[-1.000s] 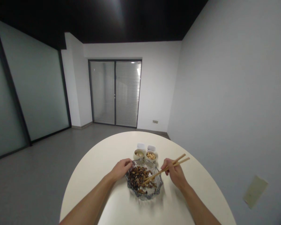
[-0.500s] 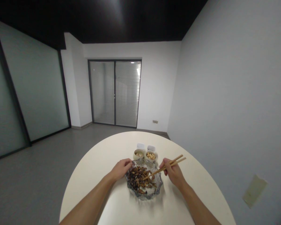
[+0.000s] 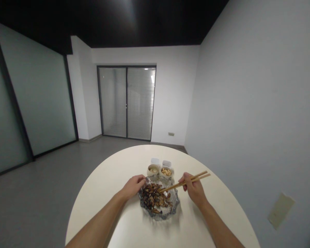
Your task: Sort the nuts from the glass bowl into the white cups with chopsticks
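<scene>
A scalloped clear glass bowl [image 3: 176, 204] stands near the middle of the round table. Dark brown and tan elongated pieces [image 3: 154, 197], too small to name, are heaped mostly on its left side. My left hand [image 3: 134, 186] grips the bowl's left rim, fingers closed on the edge. Wooden chopsticks [image 3: 177, 185] are held in my right hand [image 3: 193, 190], to the right of the bowl. Their tips reach in over the rim to the upper part of the heap. Whether a piece is pinched between them I cannot tell.
Just behind the bowl are two small round cups: the left cup [image 3: 149, 171] has a few pale pieces, the right one tan nuts [image 3: 166, 171]. Two small white containers [image 3: 155, 161] stand behind those. The white table [image 3: 105, 172] has a wall close on its right.
My right hand and the chopsticks have shifted slightly right, and the tips have moved up toward the back of the heap. My left hand stays on the rim.
</scene>
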`<state>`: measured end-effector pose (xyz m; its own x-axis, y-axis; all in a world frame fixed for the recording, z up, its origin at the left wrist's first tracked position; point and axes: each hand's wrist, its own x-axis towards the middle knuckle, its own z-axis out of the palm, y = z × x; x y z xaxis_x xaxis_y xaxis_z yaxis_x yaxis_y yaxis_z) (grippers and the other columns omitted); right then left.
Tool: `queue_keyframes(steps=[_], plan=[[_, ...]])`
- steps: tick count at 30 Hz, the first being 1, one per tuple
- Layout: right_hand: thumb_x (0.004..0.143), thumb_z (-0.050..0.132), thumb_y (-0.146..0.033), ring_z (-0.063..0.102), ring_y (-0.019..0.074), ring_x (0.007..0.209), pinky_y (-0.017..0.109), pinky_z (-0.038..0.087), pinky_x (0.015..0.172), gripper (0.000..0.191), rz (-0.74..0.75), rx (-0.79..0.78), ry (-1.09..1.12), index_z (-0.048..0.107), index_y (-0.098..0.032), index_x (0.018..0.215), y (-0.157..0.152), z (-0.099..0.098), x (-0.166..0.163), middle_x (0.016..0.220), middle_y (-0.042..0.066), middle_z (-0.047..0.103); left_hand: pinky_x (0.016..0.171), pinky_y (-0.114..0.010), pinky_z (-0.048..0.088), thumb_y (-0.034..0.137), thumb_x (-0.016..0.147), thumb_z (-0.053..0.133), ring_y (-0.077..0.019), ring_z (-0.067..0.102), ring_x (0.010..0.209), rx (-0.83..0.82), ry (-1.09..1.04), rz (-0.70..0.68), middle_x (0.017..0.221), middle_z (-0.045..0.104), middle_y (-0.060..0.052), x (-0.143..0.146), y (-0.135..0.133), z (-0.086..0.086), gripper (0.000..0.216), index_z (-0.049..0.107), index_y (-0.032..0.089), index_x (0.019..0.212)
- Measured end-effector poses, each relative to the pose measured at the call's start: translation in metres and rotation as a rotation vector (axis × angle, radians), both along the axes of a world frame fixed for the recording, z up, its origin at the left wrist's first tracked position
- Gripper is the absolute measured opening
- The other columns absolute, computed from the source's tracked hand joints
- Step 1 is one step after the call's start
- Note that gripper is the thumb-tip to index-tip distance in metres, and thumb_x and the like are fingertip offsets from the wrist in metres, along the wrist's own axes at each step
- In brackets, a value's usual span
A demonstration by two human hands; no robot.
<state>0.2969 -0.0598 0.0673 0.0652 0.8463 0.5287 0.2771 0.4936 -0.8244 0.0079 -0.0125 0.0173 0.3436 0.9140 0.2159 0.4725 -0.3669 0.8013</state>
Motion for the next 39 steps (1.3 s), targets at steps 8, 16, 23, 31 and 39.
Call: queue_keyframes(steps=[8, 16, 23, 31, 39], plan=[[0.090, 0.041, -0.075, 0.045, 0.0133, 0.045, 0.024, 0.035, 0.044, 0.068, 0.049, 0.002, -0.062, 0.067, -0.018, 0.064, 0.006, -0.009, 0.001, 0.045, -0.002, 0.047, 0.076, -0.028, 0.044, 0.040, 0.089, 0.046, -0.0214, 0.063, 0.084, 0.014, 0.004, 0.004, 0.085, 0.071, -0.005, 0.000, 0.000, 0.000, 0.033, 0.068, 0.016, 0.085], [0.097, 0.042, -0.062, 0.049, 0.0135, 0.048, 0.024, 0.038, 0.048, 0.058, 0.124, -0.023, -0.160, 0.068, -0.017, 0.071, 0.013, -0.024, 0.005, 0.050, -0.002, 0.050, 0.075, -0.028, 0.044, 0.040, 0.089, 0.046, -0.0210, 0.063, 0.083, 0.021, 0.000, -0.001, 0.084, 0.071, -0.005, 0.001, 0.000, 0.000, 0.033, 0.069, 0.016, 0.085], [0.092, 0.042, -0.071, 0.046, 0.0123, 0.041, 0.023, 0.035, 0.043, 0.064, 0.048, -0.032, -0.097, 0.067, -0.017, 0.066, 0.009, -0.016, 0.003, 0.043, -0.002, 0.048, 0.078, -0.029, 0.045, 0.041, 0.089, 0.046, -0.0224, 0.064, 0.087, 0.011, 0.003, 0.000, 0.089, 0.073, -0.006, 0.000, 0.002, -0.001, 0.035, 0.071, 0.016, 0.090], [0.087, 0.049, -0.076, 0.044, 0.0112, 0.038, 0.023, 0.036, 0.040, 0.064, 0.023, -0.008, 0.121, 0.065, -0.018, 0.065, 0.011, -0.009, 0.002, 0.041, -0.003, 0.046, 0.077, -0.028, 0.045, 0.040, 0.089, 0.046, -0.0214, 0.064, 0.085, 0.013, 0.012, 0.001, 0.087, 0.072, -0.005, 0.000, 0.001, -0.001, 0.034, 0.070, 0.016, 0.088], [0.082, 0.052, -0.080, 0.045, 0.0115, 0.035, 0.023, 0.037, 0.037, 0.066, -0.049, -0.033, 0.285, 0.063, -0.018, 0.063, 0.020, -0.009, 0.010, 0.040, -0.003, 0.048, 0.077, -0.027, 0.045, 0.041, 0.089, 0.046, -0.0207, 0.063, 0.084, 0.017, -0.010, -0.006, 0.087, 0.072, -0.004, -0.002, 0.003, -0.005, 0.034, 0.070, 0.017, 0.089]])
